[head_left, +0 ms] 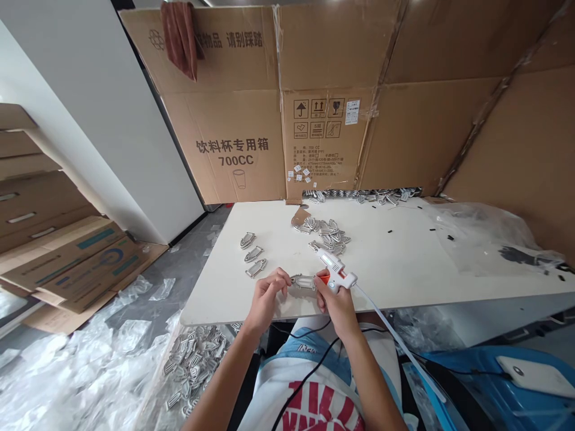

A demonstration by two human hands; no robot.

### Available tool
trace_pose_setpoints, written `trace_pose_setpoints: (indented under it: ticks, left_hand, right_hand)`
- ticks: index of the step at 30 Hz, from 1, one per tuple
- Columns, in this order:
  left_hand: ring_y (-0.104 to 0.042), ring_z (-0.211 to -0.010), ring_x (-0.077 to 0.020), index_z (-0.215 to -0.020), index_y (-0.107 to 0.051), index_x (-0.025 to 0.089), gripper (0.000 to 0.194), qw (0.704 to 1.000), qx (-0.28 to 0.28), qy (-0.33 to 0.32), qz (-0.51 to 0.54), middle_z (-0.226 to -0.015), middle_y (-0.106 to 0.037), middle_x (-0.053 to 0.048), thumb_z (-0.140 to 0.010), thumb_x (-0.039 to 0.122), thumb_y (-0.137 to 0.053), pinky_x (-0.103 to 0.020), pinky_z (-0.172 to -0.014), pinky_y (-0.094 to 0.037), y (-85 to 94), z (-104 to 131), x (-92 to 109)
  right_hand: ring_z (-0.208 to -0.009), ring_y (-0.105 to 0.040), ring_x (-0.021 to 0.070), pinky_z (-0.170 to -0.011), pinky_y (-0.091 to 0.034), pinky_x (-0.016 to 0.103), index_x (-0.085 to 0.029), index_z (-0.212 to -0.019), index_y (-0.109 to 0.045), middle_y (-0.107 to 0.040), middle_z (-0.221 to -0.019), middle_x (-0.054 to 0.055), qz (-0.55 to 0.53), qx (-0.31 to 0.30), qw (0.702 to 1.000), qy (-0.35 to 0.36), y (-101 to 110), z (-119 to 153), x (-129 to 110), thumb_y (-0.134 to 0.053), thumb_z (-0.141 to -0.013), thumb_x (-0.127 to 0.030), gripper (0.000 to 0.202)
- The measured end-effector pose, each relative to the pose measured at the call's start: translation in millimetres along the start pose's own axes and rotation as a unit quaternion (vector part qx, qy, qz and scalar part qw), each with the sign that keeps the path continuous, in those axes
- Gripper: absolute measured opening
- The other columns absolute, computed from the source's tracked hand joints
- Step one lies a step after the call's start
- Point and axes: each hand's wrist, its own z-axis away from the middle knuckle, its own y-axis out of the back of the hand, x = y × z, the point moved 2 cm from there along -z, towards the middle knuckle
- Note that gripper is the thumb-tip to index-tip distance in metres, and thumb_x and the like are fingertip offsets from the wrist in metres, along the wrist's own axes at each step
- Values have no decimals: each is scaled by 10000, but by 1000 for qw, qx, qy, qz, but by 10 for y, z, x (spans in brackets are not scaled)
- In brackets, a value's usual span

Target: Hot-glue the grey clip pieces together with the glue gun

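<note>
Between my hands, close to the near edge of the table, is a silver metal buckle-like frame (303,281), oblong with open slots. My left hand (271,288) pinches its left end between thumb and fingers. At its right end are the fingertips of my right hand (335,302), which is also wrapped around a white hot glue gun (331,263) with an orange trigger. The gun's nozzle points forward and left, away from the frame. Several similar frames (255,268) lie in a short column to the left. A loose pile of them (331,234) sits beyond the gun.
Cardboard sheets (323,137) wall off the table's (215,287) back, with more metal pieces (381,196) beneath. Clear plastic (485,233) covers the right side. A box of metal parts (197,365) stands below left. The gun's cord (390,329) trails rightward past a phone (536,376).
</note>
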Motion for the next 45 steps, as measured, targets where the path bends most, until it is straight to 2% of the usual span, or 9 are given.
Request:
trace_pose_setpoints:
  ticks: [6,9,15,19,25,29,32,38,45]
  left_hand:
    - [-578,-819,-238,-608,-661,209,458,984,-160,-2,78,-906,-633,-108,-841,572,-817,-398,-760,-497,12,76,51]
    - [-574,-867,-234,-838,-677,232,407,988,-90,-38,117,-929,-619,-73,-736,540,-922,-374,-800,-492,16,44,21]
    - [-635,-1023,-245,-921,-669,226,293,996,80,-31,-19,-1027,-682,-73,-991,508,-704,-371,-933,-509,-1,-15,-40]
    - [-656,-1221,-288,-1250,-727,273,356,979,-10,-74,-190,-1270,-729,-88,-938,427,-801,-426,-1064,-507,-125,14,55]
    - [-669,-1060,-267,-1276,-745,290,306,943,-85,-131,-292,-1088,-774,-71,-976,341,-777,-398,-919,-545,-184,51,127]
    - [-680,-1025,-256,-1207,-769,276,250,923,-77,-152,-346,-1067,-788,-61,-966,344,-785,-392,-904,-543,15,-48,156]
    - [-705,-990,-253,-1135,-777,264,204,909,-2,-129,-395,-1048,-783,-54,-958,364,-768,-387,-880,-545,318,-194,171]
    - [-737,-1037,-285,-1086,-780,254,244,862,97,-43,-495,-1120,-786,-58,-917,425,-738,-399,-910,-552,890,-425,69]
    - [-736,-1057,-287,-1099,-777,246,285,839,111,-19,-533,-1133,-792,-67,-933,460,-689,-400,-924,-542,971,-484,-70]
  right_hand:
    - [-462,-430,126,-448,-347,242,-255,-1074,-591,-477,-545,-103,7,5,1000,1,12,2,3,-852,-840,-659,535]
    - [-466,-431,122,-443,-357,238,-257,-1069,-592,-479,-557,-103,0,3,1000,6,13,-2,-5,-859,-844,-630,511]
    - [-469,-431,123,-444,-354,243,-251,-1072,-597,-480,-564,-101,-15,-10,1000,0,23,-18,16,-858,-869,-590,473]
    - [-484,-429,136,-469,-355,259,-250,-1083,-615,-487,-557,-89,4,-20,1000,-8,42,1,23,-845,-881,-605,469]
    - [-500,-415,134,-493,-364,266,-235,-1087,-631,-480,-566,-81,16,-47,999,-2,21,64,-2,-821,-920,-607,450]
    - [-492,-437,111,-474,-385,257,-231,-1111,-619,-623,-712,-36,23,-49,999,6,-5,60,12,-805,-931,-603,454]
    - [-488,-460,93,-450,-388,245,-234,-1074,-607,-714,-887,13,26,-54,998,17,-13,38,18,-761,-958,-599,412]
    - [-483,-465,87,-445,-391,228,-230,-1058,-610,-698,-861,-3,37,-70,997,20,-7,23,31,-715,-1000,-573,363]
    - [-491,-466,88,-438,-387,223,-225,-1052,-613,-681,-848,-9,57,-76,995,34,-10,32,34,-687,-1018,-568,353]
